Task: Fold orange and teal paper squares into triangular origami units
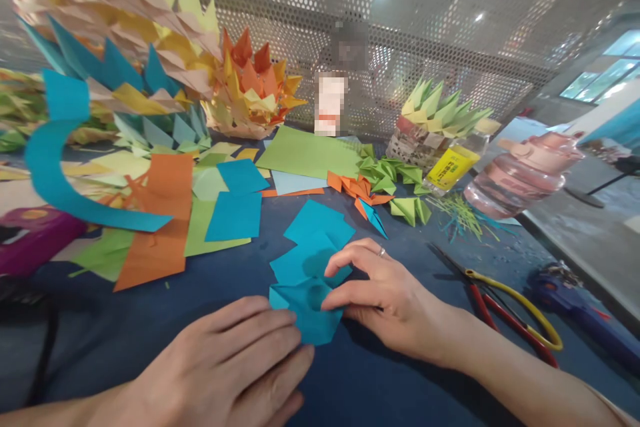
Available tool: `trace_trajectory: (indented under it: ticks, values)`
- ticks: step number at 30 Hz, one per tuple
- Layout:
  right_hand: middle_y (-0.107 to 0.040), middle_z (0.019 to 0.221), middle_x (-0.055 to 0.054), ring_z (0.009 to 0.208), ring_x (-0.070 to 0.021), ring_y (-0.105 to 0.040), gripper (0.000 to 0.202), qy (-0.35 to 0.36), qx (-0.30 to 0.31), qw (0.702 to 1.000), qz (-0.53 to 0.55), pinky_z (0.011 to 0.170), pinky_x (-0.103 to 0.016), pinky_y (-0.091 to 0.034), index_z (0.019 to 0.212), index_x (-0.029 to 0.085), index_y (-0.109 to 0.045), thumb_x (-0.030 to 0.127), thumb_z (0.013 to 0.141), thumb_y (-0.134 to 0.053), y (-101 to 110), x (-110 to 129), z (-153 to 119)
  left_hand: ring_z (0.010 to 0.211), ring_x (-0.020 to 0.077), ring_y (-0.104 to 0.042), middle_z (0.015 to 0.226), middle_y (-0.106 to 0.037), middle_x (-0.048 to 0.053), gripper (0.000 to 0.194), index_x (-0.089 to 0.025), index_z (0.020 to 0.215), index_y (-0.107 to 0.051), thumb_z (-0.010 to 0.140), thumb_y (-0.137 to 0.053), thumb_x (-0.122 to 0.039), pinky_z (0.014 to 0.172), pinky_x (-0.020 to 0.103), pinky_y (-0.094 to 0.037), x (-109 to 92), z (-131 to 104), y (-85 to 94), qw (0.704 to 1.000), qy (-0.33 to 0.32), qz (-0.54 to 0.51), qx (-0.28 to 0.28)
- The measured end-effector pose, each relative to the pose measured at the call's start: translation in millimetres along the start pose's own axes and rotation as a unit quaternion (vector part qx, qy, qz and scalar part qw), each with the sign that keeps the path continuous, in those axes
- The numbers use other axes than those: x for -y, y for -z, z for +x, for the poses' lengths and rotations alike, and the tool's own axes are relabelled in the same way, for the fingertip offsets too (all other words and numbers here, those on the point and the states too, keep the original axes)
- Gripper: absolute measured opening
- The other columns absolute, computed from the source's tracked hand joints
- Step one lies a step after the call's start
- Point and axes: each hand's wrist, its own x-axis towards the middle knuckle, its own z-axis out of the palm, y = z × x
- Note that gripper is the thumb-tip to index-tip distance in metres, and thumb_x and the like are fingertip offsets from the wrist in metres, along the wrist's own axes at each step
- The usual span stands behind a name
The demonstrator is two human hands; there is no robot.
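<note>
Between my hands is a small blue paper piece [317, 330], folded, its upper edge raised over the dark table. My left hand [240, 353] has its fingers close together on the paper's left edge. At the right edge, my right hand [380, 287] holds the same paper between its lower fingers, while an upper finger arches above it. A ring shows on this hand. Just behind lie overlapping flat blue paper sheets [320, 223]. Farther left are two more blue paper rectangles [234, 215].
Scissors [493, 300] and a blue glue gun [575, 307] lie right; a purple glue gun [43, 237] is left. A curled blue strip [55, 180], an orange sheet [160, 213], folded green pieces [385, 173], bottles [525, 173] and pointed paper models [255, 87] stand around.
</note>
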Motion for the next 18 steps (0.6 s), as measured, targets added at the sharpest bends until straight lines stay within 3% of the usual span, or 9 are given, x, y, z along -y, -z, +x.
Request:
trace_trajectory:
  ticks: [4, 10, 18]
  values:
    - [-0.062, 0.107, -0.007, 0.102, -0.0187, -0.053, 0.016, 0.018, -0.009, 1.0, -0.012, 0.092, -0.037, -0.044, 0.085, 0.018, -0.07, 0.01, 0.092, -0.057, 2, 5, 0, 0.084, 0.0141, -0.067, 0.091, -0.075, -0.003, 0.029, -0.021, 0.09, -0.072, 0.1, -0.045, -0.024, 0.088, 0.03, -0.047, 1, -1, -0.8, 1.0, -0.001, 0.002, 0.015]
    - [-0.064, 0.101, -0.006, 0.101, -0.0181, -0.054, 0.016, 0.018, 0.04, 0.999, 0.002, 0.092, -0.036, -0.045, 0.084, 0.017, -0.067, 0.01, 0.092, -0.055, 3, 26, -2, 0.08, 0.014, -0.063, 0.09, -0.072, 0.0, 0.028, -0.017, 0.091, -0.07, 0.101, -0.046, -0.025, 0.083, 0.03, -0.045, 0, -5, -3.4, 1.0, -0.014, -0.008, 0.026]
    - [-0.063, 0.096, -0.003, 0.095, -0.0155, -0.055, 0.009, -0.029, 0.049, 0.997, 0.059, 0.091, -0.034, -0.043, 0.081, 0.017, -0.067, 0.021, 0.088, -0.069, 2, 20, 1, 0.077, 0.0131, -0.064, 0.089, -0.073, 0.0, 0.033, -0.016, 0.093, -0.07, 0.103, -0.039, -0.018, 0.077, 0.028, -0.049, 0, 0, 1.6, 0.998, -0.033, -0.037, 0.043]
